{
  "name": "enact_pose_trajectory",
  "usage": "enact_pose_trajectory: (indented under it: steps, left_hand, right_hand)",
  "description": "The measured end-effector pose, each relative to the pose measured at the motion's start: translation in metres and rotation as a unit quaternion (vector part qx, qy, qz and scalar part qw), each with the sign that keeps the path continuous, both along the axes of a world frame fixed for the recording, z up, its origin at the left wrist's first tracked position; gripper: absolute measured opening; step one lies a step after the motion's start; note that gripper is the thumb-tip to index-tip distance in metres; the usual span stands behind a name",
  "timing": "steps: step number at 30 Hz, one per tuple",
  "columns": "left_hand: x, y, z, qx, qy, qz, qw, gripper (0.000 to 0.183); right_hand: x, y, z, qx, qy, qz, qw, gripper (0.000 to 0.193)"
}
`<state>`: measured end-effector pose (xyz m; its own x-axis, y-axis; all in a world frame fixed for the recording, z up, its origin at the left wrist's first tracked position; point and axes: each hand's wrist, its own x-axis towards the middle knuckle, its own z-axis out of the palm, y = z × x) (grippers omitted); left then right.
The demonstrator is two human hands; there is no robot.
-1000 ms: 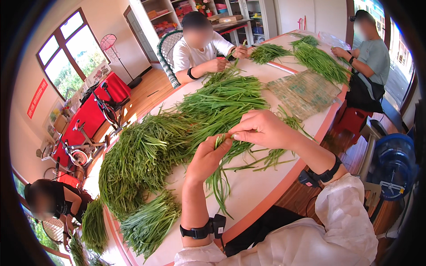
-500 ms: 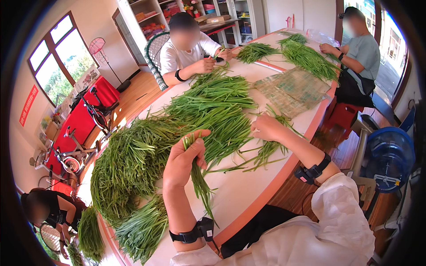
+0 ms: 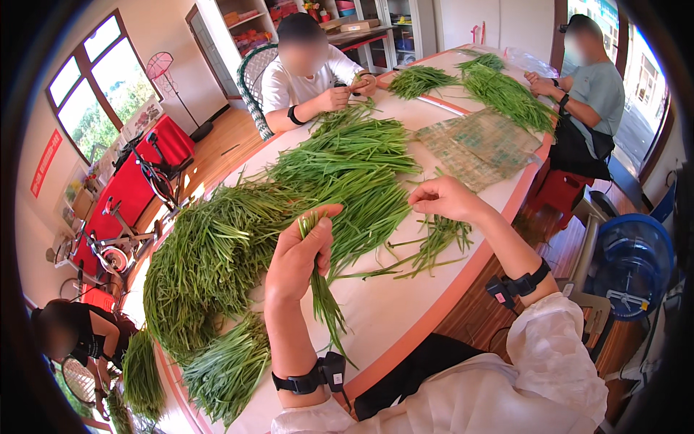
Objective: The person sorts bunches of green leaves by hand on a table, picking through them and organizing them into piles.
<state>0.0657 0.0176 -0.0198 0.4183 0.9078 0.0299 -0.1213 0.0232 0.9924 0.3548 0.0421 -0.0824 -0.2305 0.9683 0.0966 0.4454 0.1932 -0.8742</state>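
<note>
My left hand (image 3: 298,253) is closed around a small bunch of garlic chives (image 3: 327,304), whose cut ends poke up past the thumb and whose leaves hang below the fist. To its right, my right hand (image 3: 450,199) is raised with thumb and fingertips pinched together; anything between them is too small to make out. Beneath that hand lies a loose scatter of chives (image 3: 441,242) on the white tabletop (image 3: 390,318). A large heap of chives (image 3: 217,253) spreads left of my left hand, and another pile (image 3: 347,159) reaches away beyond both hands.
A greenish woven mat (image 3: 477,145) lies past my right hand. Across the table a person in white (image 3: 311,79) handles chives; another sits at the far right (image 3: 596,94), a third at lower left (image 3: 94,340). A blue water jug (image 3: 629,264) stands to the right.
My right hand has lifted a little off the loose chives and its fingers have come into a pinch. My left hand still holds its bunch in nearly the same place.
</note>
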Motion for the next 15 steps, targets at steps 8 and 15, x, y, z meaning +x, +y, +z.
enact_pose_trajectory:
  steps: [8,15]
  left_hand:
    - [0.002,0.001,0.000,0.001,-0.007,0.023,1.000,0.029]
    - [0.000,0.005,-0.005,0.020,-0.039,0.044,0.998,0.025]
  right_hand:
    - [-0.030,-0.014,0.054,0.074,0.051,0.014,0.996,0.015]
    - [-0.057,-0.025,0.093,0.121,0.069,0.088,0.986,0.012]
